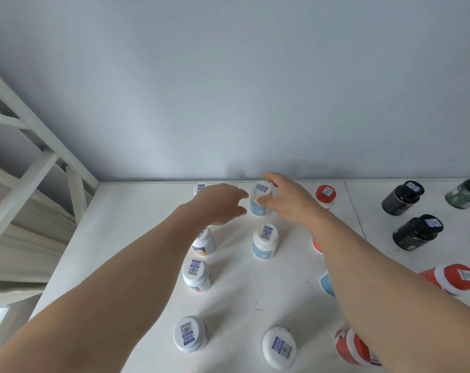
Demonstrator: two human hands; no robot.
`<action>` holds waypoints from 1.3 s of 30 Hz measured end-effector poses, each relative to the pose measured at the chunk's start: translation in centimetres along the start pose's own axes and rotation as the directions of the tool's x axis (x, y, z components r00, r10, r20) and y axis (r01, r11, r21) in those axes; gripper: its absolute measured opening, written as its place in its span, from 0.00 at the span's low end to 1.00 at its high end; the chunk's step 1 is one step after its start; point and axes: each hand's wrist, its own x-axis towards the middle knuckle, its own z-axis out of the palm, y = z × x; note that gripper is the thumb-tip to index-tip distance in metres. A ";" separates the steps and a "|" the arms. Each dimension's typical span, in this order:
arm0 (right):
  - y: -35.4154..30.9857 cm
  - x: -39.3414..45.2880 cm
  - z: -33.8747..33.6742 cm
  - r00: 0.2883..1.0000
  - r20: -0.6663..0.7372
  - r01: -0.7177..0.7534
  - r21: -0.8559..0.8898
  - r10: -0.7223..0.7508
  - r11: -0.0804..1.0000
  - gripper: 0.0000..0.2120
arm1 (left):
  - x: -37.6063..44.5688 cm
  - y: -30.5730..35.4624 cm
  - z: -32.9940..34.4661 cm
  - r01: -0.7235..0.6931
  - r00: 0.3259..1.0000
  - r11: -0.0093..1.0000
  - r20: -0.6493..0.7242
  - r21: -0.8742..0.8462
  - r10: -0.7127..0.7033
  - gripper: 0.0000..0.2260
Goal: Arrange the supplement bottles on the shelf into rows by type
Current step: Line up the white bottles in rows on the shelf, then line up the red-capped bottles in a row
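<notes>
Here, right hand [287, 197] pinches a white, blue-labelled bottle [260, 200] at its cap; left hand [223, 203] hovers unclenched.

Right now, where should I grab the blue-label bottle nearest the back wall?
Grip the blue-label bottle around its white cap, coming from the right. It stands upright, and your right hand is already at the cap.
</notes>
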 end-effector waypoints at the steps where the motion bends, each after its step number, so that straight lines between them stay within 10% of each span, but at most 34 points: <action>1: -0.2 -0.3 -0.2 0.999 -0.034 0.025 -0.047 -0.027 0.999 0.27 | -0.4 0.2 -0.3 0.004 1.000 1.000 -0.019 0.017 -0.004 0.22; 16: -2.7 -9.5 -1.4 0.963 -0.017 0.214 -0.557 -0.268 0.803 0.16 | -8.0 4.3 -1.6 -0.044 0.953 0.955 -0.273 0.292 0.127 0.15; 39: -1.4 -37.0 -0.2 0.941 -0.288 0.050 -0.401 -0.177 0.915 0.21 | -29.9 15.7 4.6 -0.279 0.838 0.935 -0.419 0.220 0.349 0.17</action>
